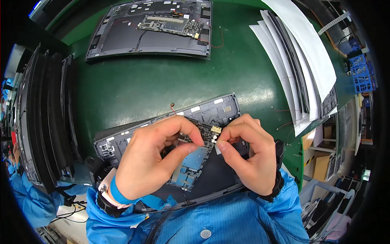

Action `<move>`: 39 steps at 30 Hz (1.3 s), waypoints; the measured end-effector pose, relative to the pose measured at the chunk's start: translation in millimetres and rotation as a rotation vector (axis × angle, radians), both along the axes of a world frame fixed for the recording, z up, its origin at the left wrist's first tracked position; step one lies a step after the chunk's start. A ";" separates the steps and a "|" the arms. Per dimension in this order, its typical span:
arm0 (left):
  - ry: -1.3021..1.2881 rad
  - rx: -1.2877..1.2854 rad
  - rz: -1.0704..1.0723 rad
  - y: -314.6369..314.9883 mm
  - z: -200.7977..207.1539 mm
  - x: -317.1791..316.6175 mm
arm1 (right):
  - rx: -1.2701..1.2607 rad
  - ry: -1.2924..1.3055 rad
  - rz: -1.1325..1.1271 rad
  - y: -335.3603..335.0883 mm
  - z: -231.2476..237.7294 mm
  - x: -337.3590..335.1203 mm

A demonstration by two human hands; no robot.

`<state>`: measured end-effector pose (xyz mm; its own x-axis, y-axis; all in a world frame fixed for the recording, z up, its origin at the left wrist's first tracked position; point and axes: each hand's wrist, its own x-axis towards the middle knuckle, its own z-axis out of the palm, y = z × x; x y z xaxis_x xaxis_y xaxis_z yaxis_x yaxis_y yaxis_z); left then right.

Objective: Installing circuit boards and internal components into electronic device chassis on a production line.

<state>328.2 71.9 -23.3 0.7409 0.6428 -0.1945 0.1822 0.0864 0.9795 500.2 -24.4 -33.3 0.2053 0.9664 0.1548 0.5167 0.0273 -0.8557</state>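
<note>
A green-black circuit board [195, 157] with light blue plates lies slantwise across an open dark device housing [211, 109] in front of me. My left hand [156, 148] grips the board's upper part, thumb and index finger curled onto it, the other fingers folded and partly hidden. Beside the board's right edge, by the small white connectors [214, 138], my right hand [250, 152] pinches with thumb and index finger. Whatever it holds is too small to make out. A small white strip [218, 150] shows below those fingertips. Past the housing's far edge pokes a red wire with a small round part [172, 105].
Another open housing [118, 40] with its own board [170, 25] lies at the far side of the green table [162, 79]. Dark panels [44, 114] stand in a row at left. Panels interleaved with white sheets [304, 53] are stacked at right, thin wires sticking out.
</note>
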 end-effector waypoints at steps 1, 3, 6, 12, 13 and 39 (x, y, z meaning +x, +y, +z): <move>0.013 0.004 -0.003 0.4 0.1 -0.2 | -0.009 0.008 0.003 0.1 -0.2 0.0; 0.026 0.008 -0.005 0.3 -0.6 -0.2 | -0.038 0.019 0.014 -0.5 1.5 0.5; -0.011 0.025 0.012 -0.2 -2.6 0.1 | -0.049 0.025 0.012 0.4 1.5 0.0; 0.055 0.020 -0.007 0.4 0.2 -1.1 | -0.036 0.014 0.002 1.5 1.0 -1.2; 0.022 0.039 -0.008 0.0 -1.7 -1.3 | -0.038 0.010 0.001 1.4 1.7 -1.3; 0.130 -0.098 -0.010 11.0 17.3 -1.6 | 0.098 -0.114 0.017 10.1 1.0 -0.1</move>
<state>326.6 82.9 -6.0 0.7118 0.6088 -0.3503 0.3078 0.1780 0.9347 500.1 -14.3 -32.3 0.1650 0.9487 0.2697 0.6095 0.1169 -0.7841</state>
